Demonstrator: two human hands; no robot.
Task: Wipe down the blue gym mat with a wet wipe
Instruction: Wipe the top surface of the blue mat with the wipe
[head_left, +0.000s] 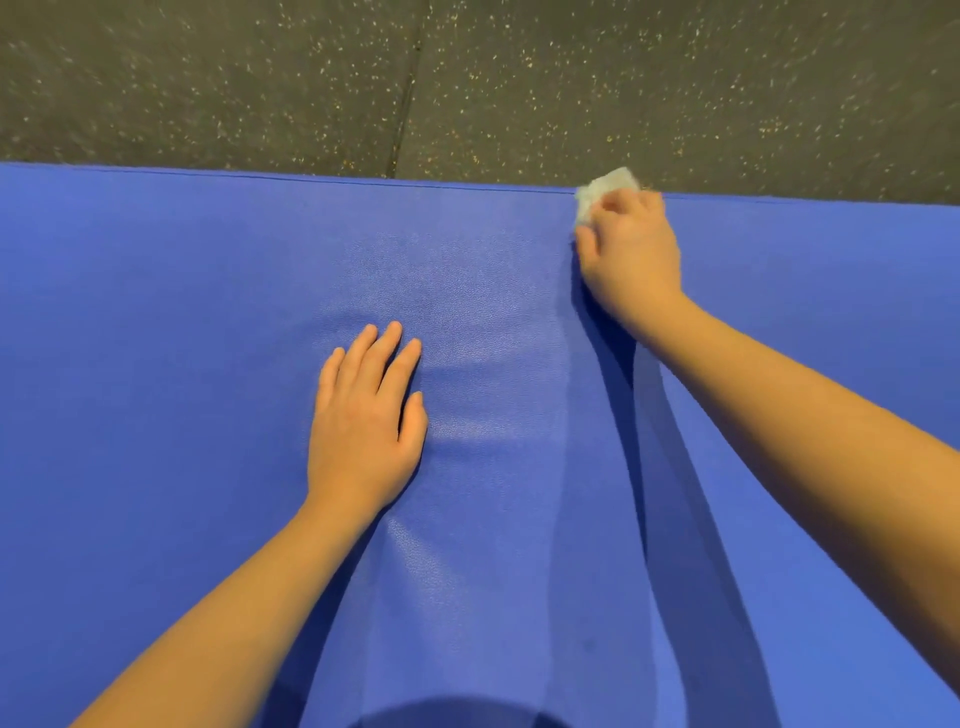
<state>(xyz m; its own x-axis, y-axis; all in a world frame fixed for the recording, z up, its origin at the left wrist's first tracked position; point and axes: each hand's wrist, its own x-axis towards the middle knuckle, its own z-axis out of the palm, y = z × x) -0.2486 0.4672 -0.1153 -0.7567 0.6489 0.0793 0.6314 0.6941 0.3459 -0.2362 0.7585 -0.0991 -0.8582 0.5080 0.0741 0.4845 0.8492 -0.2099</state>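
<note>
Right hand (631, 254) has its fingers curled round the wet wipe (605, 189), which is balled into a wad. Most of the wad pokes out past the knuckles, on the far side of the grip, and the rest is hidden under the fingers. The grip sits right at the far edge (311, 176) of the blue gym mat (156, 364), and the wipe overhangs that edge toward the speckled floor (260, 78). Left hand (363, 415) holds nothing. Its fingers are straight and the palm is flat on the mat, well to the near-left of the grip, and I'd guess it's bracing. A paler sheen (493, 364) runs from beside the grip back toward the body, between the two hands (looks like a damp track, but could partly be glare).

Handling, as judgement: the wipe is light, limp and wet, with no stiffness of its own. It should be held bunched with the fingertips pressing it down, otherwise it will roll or slip out on the pull stroke. Taking hold on top of the wad, with the contact patch under the fingers, looks right. The mat looks like padded textured vinyl with some give. It lies flat and needs no lifting. The surface is probably slicker where damp, so the bracing palm belongs on a dry patch to the side of the grip.
</note>
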